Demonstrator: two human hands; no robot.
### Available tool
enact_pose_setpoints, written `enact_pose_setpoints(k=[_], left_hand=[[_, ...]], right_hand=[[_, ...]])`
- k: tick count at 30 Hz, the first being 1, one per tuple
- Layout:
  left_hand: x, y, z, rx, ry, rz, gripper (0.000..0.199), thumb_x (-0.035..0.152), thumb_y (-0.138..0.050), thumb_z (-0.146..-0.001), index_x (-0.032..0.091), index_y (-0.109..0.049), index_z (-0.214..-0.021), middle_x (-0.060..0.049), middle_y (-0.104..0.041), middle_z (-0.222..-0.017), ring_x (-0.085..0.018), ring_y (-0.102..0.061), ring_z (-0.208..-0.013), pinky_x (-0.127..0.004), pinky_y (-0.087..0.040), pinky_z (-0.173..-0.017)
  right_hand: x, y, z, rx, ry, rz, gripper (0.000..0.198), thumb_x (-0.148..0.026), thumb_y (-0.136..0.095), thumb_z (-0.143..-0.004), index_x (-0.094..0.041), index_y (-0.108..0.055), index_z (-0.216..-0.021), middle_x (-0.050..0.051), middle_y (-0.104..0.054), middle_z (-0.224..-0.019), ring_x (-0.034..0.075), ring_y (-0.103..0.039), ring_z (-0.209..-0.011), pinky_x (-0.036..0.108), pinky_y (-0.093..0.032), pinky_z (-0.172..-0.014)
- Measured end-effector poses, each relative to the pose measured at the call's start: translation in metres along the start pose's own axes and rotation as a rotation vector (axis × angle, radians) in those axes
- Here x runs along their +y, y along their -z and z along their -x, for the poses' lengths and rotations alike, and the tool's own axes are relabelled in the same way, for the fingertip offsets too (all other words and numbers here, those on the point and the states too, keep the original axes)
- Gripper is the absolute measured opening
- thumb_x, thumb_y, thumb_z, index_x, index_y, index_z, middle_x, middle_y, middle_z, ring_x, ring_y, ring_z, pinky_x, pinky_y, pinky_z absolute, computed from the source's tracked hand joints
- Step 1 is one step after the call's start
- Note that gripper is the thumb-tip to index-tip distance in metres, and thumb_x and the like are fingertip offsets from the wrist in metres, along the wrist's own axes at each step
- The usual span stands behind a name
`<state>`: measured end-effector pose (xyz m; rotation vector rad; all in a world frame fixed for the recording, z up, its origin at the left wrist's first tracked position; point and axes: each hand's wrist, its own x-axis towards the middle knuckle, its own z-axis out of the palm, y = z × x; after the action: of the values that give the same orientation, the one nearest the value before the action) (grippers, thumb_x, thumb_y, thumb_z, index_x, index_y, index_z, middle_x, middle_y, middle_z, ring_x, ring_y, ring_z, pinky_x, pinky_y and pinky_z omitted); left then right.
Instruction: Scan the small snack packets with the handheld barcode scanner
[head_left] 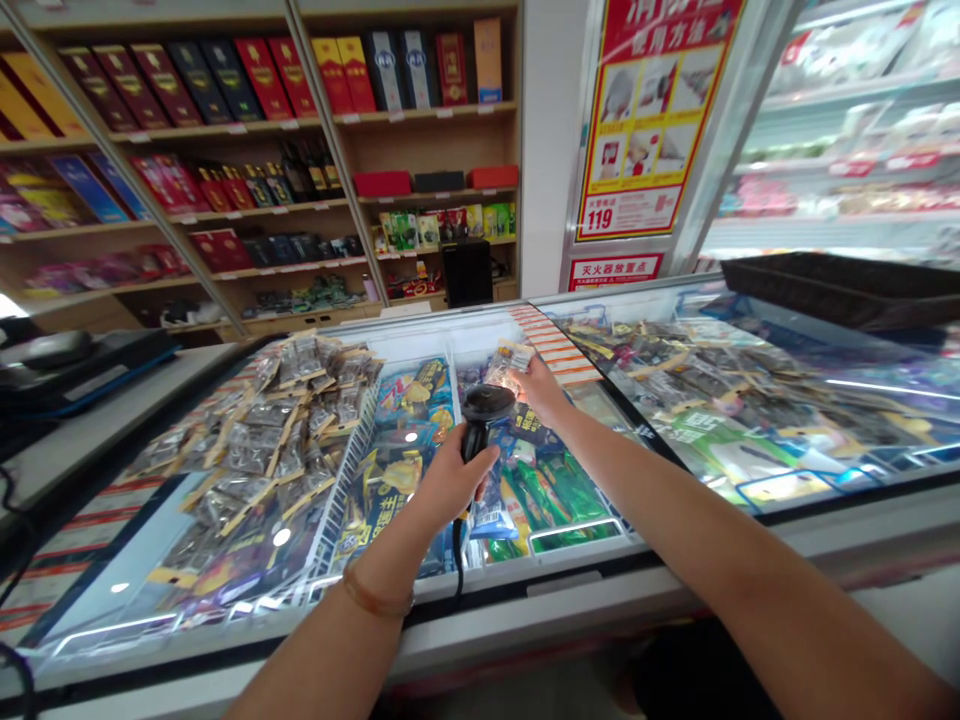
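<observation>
Gripping a scanner (489, 402) by its handle, the left hand (454, 478) is closed, fingers wrapped round, above a freezer (525, 627). The right hand (541, 390) pinches a small clear packet (516, 356) between thumb and fingers; this packet is just beyond the scanner's head, slightly to its right. Whether the two touch cannot be determined. A bracelet (377, 597) on the left wrist is nearer the camera than the scanner. A cord (458, 555) runs down from the scanner's handle. Blue bags (412, 398) lie left of the scanner; green packs (553, 495) lie below and right of it. Further left, past a wire divider (351, 470), is a heap of packets (255, 435). A black tray (832, 288) is noted well right of the scanner.
</observation>
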<state>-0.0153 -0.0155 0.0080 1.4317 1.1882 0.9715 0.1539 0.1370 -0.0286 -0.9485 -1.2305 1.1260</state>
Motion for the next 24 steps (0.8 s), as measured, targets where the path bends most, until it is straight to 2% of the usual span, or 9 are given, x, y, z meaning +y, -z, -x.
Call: enact_pose_setpoints(k=[6,13,24], left_hand=[[-0.001,0.000,0.000,0.006,0.011,-0.006,0.032,0.045,-0.067,-0.080,0.023,-0.046,-0.093,0.010,-0.047,-0.044,-0.011,-0.042,-0.036,-0.023,-0.034,-0.043],[0.001,0.002,0.003,-0.062,-0.012,0.018,0.038,0.046,-0.067,-0.080,0.022,-0.046,-0.101,0.012,-0.046,-0.044,-0.011,-0.041,-0.037,-0.023,-0.035,-0.043],[0.007,0.000,0.006,-0.103,-0.007,-0.044,0.037,0.046,-0.065,-0.081,0.022,-0.046,-0.102,0.011,-0.047,-0.045,-0.010,-0.042,-0.038,-0.023,-0.035,-0.043]], right_hand=[[-0.003,-0.002,0.003,-0.003,-0.054,-0.104,0.049,-0.040,-0.068,-0.069,-0.025,-0.053,-0.114,0.004,-0.071,-0.105,0.022,-0.070,-0.090,0.035,-0.057,-0.072],[-0.009,0.000,0.001,0.010,-0.069,-0.166,0.041,-0.039,-0.068,-0.073,-0.025,-0.056,-0.109,0.000,-0.073,-0.093,0.017,-0.068,-0.078,0.025,-0.051,-0.062],[-0.009,0.001,-0.002,0.000,-0.053,-0.356,0.042,-0.034,-0.072,-0.068,-0.026,-0.055,-0.106,0.001,-0.073,-0.100,0.021,-0.070,-0.091,0.034,-0.056,-0.078]])
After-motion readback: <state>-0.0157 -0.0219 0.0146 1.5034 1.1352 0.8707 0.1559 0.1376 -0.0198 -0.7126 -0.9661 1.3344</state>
